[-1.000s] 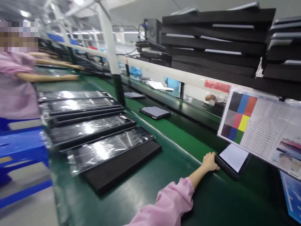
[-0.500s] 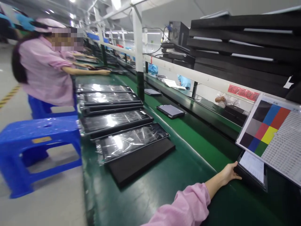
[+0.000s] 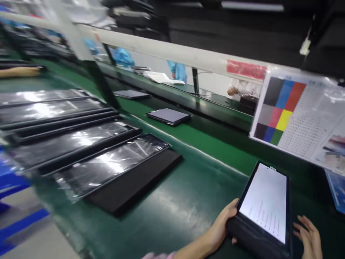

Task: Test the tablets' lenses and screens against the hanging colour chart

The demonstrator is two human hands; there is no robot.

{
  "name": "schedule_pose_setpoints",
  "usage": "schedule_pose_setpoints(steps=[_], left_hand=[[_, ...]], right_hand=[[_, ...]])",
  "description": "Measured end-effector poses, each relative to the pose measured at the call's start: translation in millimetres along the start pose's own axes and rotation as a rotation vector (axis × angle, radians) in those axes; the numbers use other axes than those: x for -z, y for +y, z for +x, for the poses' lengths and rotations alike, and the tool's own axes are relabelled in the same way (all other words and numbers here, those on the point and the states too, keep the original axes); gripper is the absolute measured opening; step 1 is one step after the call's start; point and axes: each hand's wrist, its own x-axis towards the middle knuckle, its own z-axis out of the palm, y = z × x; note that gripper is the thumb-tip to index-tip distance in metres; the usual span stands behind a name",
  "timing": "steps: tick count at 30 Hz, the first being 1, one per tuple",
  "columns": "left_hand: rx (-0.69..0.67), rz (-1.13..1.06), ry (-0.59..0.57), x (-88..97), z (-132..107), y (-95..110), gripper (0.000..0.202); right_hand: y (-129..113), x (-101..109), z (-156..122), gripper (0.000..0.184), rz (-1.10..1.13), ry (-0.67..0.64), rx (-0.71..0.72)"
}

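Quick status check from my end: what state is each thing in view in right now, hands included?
Tablet, screen lit, showing small text
Left hand, gripping the tablet's near edge
Right hand, open, fingers spread, beside the tablet
Farther tablet, lying flat on the green belt, screen dark
Nearest wrapped panel, lying flat, in clear plastic

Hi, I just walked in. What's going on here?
A person's left hand holds a tablet by its edge, its screen lit, while the right hand is open beside it. They are over a green workbench. Plastic-wrapped panels lie in a row on the bench, and a colour chart stands beyond the tablet. A co-worker's forearm shows at far left.
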Motion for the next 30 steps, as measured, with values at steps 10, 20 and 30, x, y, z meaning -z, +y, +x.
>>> schedule_pose_setpoints(steps=[10, 20, 30], left_hand=[[0.004, 0.865, -0.006, 29.7, -78, 60, 0.059], [-0.23, 0.867, 0.023, -16.8, 81, 72, 0.051], [-0.284, 0.835, -0.073, -14.7, 76, 73, 0.047]], right_hand=[[-28, -10, -30, 0.063, -0.038, -0.1, -0.205], [-43, -2, -27, 0.069, -0.088, -0.2, -0.164], [-57, 19, -29, 0.065, -0.105, -0.243, -0.172]])
